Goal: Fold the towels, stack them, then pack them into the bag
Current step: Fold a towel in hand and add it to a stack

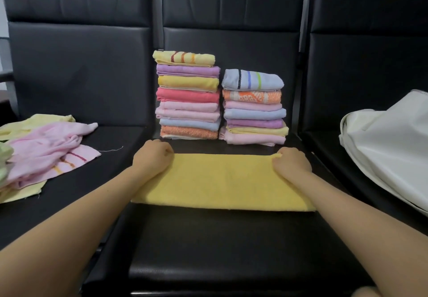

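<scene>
A yellow towel (222,180), folded into a flat wide band, is laid across the middle black seat and is gripped at its two far corners. At 12 o'clock from it, two neat stacks of folded towels are stood side by side, the taller stack (188,95) at left and the shorter stack (253,107) at right. Unfolded pink and yellow towels (44,153) are heaped at 9 o'clock, and a white bag (391,143) is slumped at 3 o'clock.

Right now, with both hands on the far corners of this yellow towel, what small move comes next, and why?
Probably bring the left hand across toward the right hand, folding the yellow towel in half: it lies as a long strip, wider than the folded stacks behind it.
</scene>
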{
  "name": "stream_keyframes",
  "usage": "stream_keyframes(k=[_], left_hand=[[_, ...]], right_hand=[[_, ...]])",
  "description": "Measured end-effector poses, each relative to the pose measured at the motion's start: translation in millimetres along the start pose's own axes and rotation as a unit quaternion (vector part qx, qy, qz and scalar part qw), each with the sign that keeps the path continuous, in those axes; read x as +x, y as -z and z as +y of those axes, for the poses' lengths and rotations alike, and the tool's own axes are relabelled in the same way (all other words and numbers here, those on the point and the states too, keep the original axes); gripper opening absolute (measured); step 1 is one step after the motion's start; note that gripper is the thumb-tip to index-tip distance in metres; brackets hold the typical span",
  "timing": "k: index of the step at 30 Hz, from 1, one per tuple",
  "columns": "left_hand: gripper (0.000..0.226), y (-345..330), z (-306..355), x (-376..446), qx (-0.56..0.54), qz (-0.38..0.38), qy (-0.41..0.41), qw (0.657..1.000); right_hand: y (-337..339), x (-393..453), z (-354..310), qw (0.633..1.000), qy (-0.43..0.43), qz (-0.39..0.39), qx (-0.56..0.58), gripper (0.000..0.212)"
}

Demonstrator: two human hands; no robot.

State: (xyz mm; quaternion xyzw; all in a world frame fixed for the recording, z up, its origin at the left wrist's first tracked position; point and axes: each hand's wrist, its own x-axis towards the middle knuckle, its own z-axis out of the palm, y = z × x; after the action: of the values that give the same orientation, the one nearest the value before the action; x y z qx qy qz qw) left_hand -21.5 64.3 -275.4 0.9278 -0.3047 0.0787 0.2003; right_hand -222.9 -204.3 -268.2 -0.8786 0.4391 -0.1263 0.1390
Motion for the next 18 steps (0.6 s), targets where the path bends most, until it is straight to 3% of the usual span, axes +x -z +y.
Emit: stream_keyframes(k=[11, 15, 18], left_hand=[[0.029, -5.3, 18.0, -3.3, 0.086, 0.027, -0.024, 0.996], [0.028, -0.2, 54.9, -21.8, -0.02, 0.078, -0.075, 0.994], [0.029, -1.2, 88.6, -36.5, -0.082, 0.06, -0.1, 0.99]], right_hand=[[-10.1, 4.1, -1.0, 0.999, 0.028, -0.004, -0.035, 0.036], [2.0, -3.5, 10.2, 1.0, 0.008, -0.002, 0.011, 0.053], [12.2, -14.1, 20.1, 1.0, -0.011, 0.006, 0.017, 0.06]])
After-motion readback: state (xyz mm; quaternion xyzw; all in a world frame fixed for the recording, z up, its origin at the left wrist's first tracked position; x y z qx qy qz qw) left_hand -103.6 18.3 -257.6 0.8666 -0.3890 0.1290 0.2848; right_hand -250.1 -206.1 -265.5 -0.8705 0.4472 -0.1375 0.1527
